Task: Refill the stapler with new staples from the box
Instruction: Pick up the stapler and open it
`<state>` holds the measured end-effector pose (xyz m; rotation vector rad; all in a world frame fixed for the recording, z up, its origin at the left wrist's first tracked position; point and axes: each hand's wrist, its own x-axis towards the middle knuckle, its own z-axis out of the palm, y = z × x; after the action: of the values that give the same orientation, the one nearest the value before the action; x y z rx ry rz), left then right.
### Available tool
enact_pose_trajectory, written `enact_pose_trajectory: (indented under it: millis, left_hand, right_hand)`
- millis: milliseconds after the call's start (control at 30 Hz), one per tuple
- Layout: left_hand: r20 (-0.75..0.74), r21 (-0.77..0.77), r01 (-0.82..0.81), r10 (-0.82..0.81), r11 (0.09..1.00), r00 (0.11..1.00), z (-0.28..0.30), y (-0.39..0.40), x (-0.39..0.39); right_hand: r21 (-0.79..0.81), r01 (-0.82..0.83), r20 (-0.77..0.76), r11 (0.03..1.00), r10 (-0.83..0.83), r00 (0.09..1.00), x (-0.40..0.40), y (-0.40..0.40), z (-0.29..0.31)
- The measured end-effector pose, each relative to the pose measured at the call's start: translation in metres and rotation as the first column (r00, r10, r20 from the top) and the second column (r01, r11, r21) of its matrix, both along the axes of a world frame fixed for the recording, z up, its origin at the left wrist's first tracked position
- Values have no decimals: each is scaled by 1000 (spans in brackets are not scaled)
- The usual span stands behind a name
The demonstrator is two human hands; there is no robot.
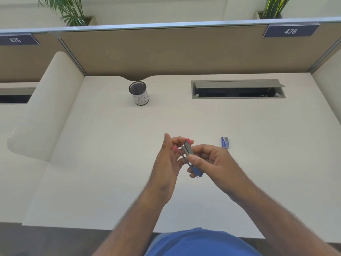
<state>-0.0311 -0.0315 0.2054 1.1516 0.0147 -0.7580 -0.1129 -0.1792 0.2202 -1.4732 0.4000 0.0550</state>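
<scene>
- Right hand (208,159) is gripping the stapler (190,156) above the surface (110,163); thumb pressing on its metal top.
- Left hand (168,159) is pinching the stapler's far end, fingers curled.
- Magazine looks partly open; judgement: keep pulling straight, steadying the body.
- Staple box (225,142) is lying just right of the hands, untouched.

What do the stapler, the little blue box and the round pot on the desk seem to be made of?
The stapler looks like bare silvery metal in the middle, since it glints, with matte blue and pink parts that are probably plastic. The little blue box looks like printed cardboard, thin and flat-sided. The round pot seems to be black wire mesh, with white paper wrapped round it.
</scene>
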Motion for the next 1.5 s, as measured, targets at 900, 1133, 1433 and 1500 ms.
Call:
enact_pose_trajectory:
  millis: [900,1133,1433,1500]
  left_hand:
    - [488,107,-63,2,992,873,2,6,-5]
    - [451,29,-129,102,991,887,0,-2,-6]
    - [500,-8,-176,156,984,852,2,-5,-4]
    - [488,3,-210,182,978,854,2,-6,-4]
  right_hand:
    - [-510,-98,115,854,181,977,1,-20,23]
    - [-628,-72,132,775,197,971,3,-16,28]
    - [-686,-30,208,727,235,950,1,-18,35]
    - [-698,0,237,716,231,944,1,-20,37]
